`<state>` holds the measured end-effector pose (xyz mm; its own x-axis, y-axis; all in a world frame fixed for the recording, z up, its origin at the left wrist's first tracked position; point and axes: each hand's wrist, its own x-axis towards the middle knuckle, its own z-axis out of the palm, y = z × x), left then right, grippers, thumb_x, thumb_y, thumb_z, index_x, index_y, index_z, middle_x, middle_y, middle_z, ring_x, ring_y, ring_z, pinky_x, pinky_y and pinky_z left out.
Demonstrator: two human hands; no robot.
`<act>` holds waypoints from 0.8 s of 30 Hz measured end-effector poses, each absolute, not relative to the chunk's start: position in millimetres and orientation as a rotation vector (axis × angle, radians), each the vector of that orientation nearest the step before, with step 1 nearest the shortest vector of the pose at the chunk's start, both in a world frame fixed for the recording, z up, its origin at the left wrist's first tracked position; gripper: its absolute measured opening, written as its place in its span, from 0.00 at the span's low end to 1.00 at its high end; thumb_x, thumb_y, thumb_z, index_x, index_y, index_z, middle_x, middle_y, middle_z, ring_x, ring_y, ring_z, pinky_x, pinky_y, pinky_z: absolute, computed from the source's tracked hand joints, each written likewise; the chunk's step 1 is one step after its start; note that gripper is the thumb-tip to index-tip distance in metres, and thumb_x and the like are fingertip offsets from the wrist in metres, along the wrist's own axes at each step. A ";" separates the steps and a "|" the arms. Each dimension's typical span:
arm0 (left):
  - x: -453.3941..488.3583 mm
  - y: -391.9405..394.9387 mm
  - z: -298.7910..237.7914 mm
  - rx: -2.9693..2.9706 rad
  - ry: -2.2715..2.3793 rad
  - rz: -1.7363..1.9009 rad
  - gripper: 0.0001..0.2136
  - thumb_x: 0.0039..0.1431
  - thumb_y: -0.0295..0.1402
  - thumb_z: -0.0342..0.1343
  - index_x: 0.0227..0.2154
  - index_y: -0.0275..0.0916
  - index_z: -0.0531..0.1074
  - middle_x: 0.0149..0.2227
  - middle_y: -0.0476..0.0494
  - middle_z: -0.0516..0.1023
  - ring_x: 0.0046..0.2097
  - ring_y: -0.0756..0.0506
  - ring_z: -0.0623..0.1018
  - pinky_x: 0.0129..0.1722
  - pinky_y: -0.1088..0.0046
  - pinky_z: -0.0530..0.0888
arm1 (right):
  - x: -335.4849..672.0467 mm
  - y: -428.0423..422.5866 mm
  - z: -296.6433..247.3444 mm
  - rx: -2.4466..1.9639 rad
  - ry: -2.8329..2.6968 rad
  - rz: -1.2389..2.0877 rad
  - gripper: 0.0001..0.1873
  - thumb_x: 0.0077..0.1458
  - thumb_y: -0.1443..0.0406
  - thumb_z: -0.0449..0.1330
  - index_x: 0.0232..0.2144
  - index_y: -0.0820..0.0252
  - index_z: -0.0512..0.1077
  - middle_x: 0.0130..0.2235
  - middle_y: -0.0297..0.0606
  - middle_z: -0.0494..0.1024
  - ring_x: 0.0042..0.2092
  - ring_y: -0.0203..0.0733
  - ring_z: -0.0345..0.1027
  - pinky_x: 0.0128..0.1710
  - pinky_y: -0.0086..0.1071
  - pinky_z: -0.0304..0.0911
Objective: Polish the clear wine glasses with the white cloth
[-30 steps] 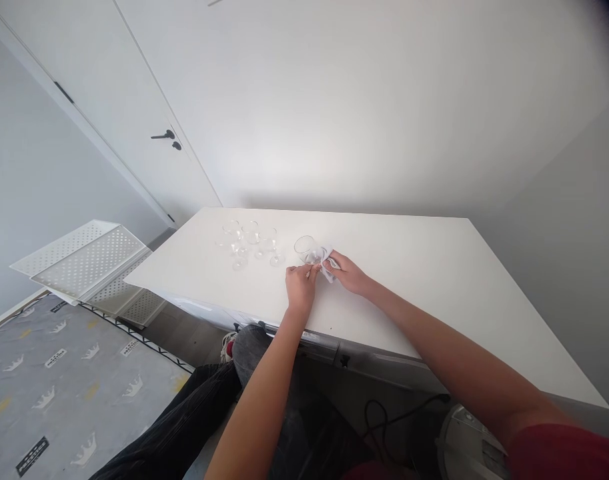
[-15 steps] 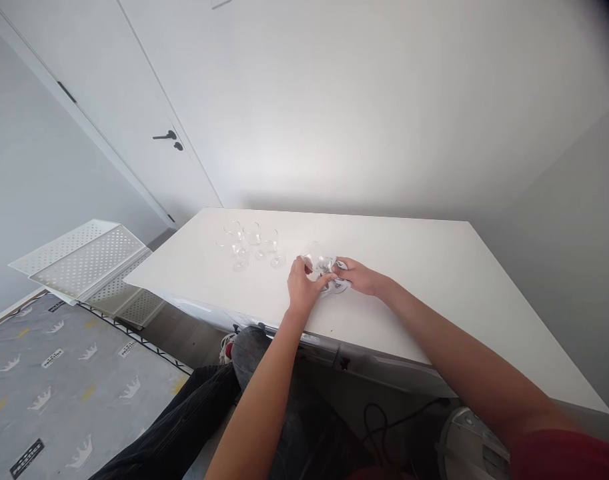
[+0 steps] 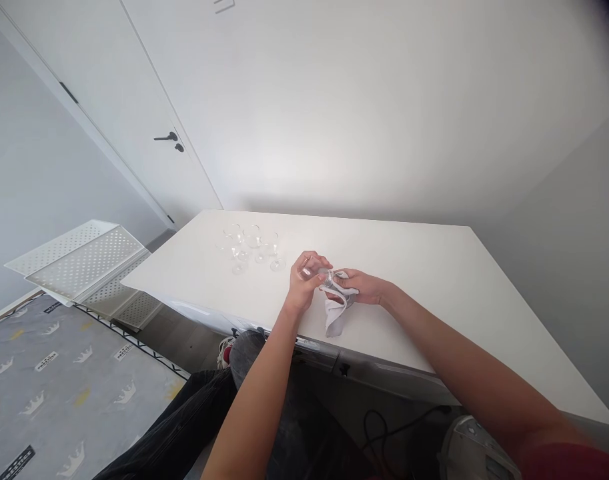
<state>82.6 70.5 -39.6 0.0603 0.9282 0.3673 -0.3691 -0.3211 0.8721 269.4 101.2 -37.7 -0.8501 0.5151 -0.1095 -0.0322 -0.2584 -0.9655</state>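
Note:
My left hand is wrapped round a clear wine glass, which lies tilted in its fingers above the front half of the white table. Meeting it from the other side, my right hand grips a pale grey cloth. The cloth covers one end of the glass, and a loose corner hangs toward the table's front edge. Several clear stemmed glasses stand grouped on the table to the left of my hands.
White perforated panels stand left of the table, beside a grey crown-patterned cover. A white wall rises behind the table, with a door handle at left. Below the front edge are a dark cable and a rounded metallic object.
The glass has been turned in my hands. My left hand now wraps its bowl, and the cloth, bunched up before, hangs down below my right hand.

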 end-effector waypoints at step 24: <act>84.0 63.4 -45.7 1.179 1.181 1.957 0.13 0.62 0.43 0.63 0.40 0.40 0.70 0.38 0.42 0.81 0.44 0.44 0.81 0.49 0.63 0.77 | 229.2 86.0 -53.9 -0.991 -2.198 0.752 0.04 0.63 0.63 0.54 0.40 0.56 0.65 0.34 0.37 0.74 0.33 0.44 0.64 0.39 0.38 0.60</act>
